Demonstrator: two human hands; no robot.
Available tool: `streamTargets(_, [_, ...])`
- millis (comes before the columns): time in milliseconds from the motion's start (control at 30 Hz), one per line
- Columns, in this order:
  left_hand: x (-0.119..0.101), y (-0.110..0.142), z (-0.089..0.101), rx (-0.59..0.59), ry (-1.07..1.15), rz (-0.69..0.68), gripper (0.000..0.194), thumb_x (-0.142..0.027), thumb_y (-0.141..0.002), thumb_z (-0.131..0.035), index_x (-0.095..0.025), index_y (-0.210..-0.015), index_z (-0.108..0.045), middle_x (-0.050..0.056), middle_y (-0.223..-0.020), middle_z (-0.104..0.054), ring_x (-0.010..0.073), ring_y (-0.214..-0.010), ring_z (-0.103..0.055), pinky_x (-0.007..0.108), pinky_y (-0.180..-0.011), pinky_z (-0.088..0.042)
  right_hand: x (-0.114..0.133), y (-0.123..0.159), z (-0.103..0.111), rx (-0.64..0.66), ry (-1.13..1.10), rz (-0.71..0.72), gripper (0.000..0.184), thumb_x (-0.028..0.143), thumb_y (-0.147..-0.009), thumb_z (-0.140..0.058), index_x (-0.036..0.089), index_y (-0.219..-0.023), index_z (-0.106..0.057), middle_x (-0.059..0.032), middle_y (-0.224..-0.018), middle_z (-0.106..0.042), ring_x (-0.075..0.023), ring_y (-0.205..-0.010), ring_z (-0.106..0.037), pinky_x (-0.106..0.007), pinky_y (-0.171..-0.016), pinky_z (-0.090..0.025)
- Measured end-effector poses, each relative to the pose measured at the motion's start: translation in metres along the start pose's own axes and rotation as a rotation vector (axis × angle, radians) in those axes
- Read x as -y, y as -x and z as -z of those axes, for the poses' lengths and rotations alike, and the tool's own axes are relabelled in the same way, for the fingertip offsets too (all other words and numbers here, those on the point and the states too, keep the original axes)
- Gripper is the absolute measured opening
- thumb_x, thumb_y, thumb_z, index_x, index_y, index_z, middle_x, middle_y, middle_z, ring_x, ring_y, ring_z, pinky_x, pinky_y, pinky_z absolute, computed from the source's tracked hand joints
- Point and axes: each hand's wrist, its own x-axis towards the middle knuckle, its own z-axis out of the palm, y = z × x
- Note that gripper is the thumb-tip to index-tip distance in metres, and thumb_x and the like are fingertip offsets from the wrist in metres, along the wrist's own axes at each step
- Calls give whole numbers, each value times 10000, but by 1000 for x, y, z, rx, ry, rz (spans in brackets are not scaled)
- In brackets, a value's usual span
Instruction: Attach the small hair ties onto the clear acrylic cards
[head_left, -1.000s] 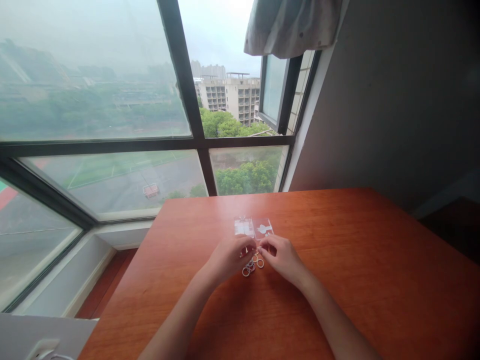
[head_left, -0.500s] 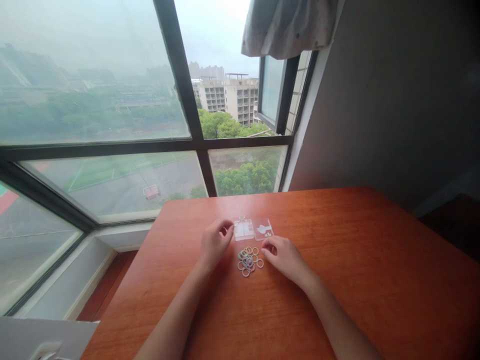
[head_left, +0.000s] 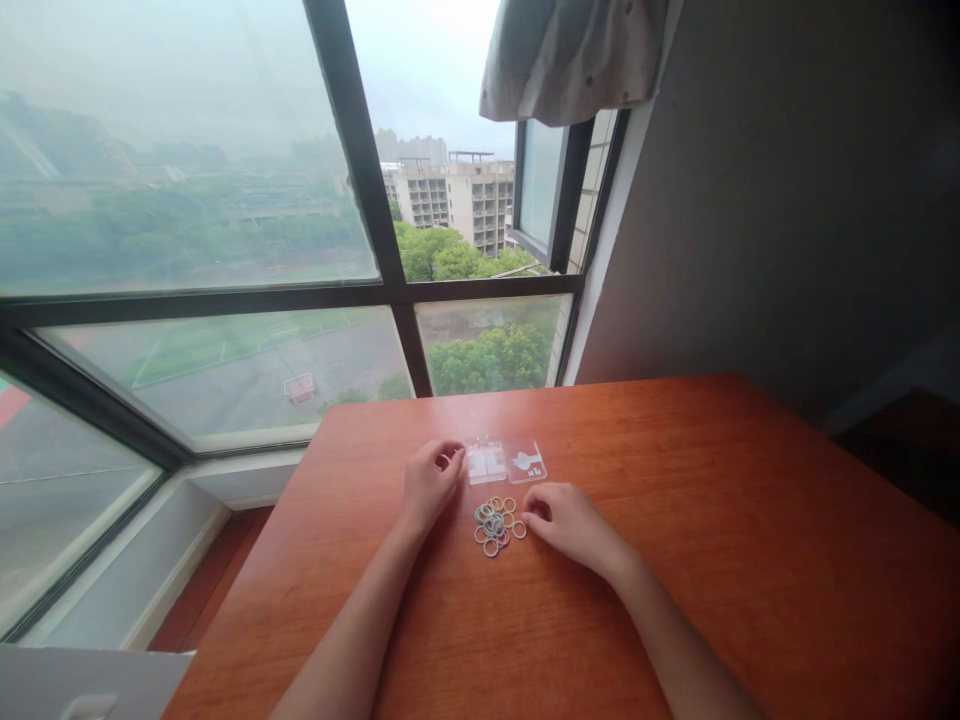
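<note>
A loose pile of small pastel hair ties (head_left: 492,526) lies on the wooden table (head_left: 465,640) between my hands. Behind it sits a clear plastic box (head_left: 487,464), its hinged lid (head_left: 527,461) laid back to the right with a white print on it. My left hand (head_left: 435,485) is closed at the box's left edge, fingertips against it. My right hand (head_left: 570,518) rests to the right of the pile, thumb and fingers curled together close by the rightmost hair tie; whatever is between those fingertips is too small to make out.
Large dark-framed windows (head_left: 397,292) run along the table's far and left sides, one pane swung outward. A grey curtain (head_left: 570,65) hangs at the top. To the right stands a shaded wall (head_left: 735,220). The table's far edge (head_left: 540,388) lies beyond the box.
My right hand has shifted slightly toward me, away from the lid and nearer the rightmost hair tie. The left hand stays by the box. The view has tilted slightly.
</note>
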Motion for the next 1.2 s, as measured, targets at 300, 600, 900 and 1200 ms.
streamTargets(300, [-3, -1, 5, 10, 7, 43, 223, -349, -825, -550, -170, -855, -679, 37, -793, -707, 146, -650, -618, 253, -619, -491, 1, 2, 5, 57, -51, 5, 100, 146, -728, -608, 202, -756, -686, 5, -736, -674, -129, -676, -576, -218, -624, -389])
streamTargets(600, [-18, -10, 23, 67, -73, -49, 191, -299, -826, -533, -186, -859, -684, 25, -795, -705, 137, -653, -610, 240, -618, -479, 3, 1, 6, 69, -60, -4, 64, 194, -731, -637, 203, -757, -696, 3, -731, -672, -134, -674, -573, -223, -613, -391])
streamTargets(900, [-17, -8, 15, 83, -64, -83, 166, -247, -829, -526, -181, -867, -674, 22, -802, -696, 124, -636, -588, 234, -617, -471, 0, 2, 3, 55, -84, 14, 37, 231, -728, -675, 204, -751, -685, 9, -739, -667, -125, -663, -570, -220, -605, -391])
streamTargets(1200, [-23, 2, 21, 100, -72, -139, 123, -185, -827, -536, -174, -844, -657, 6, -761, -658, 104, -614, -555, 222, -614, -440, -5, 3, 2, 74, -86, 35, 51, 228, -734, -695, 196, -700, -674, 7, -716, -662, -129, -650, -564, -223, -597, -384])
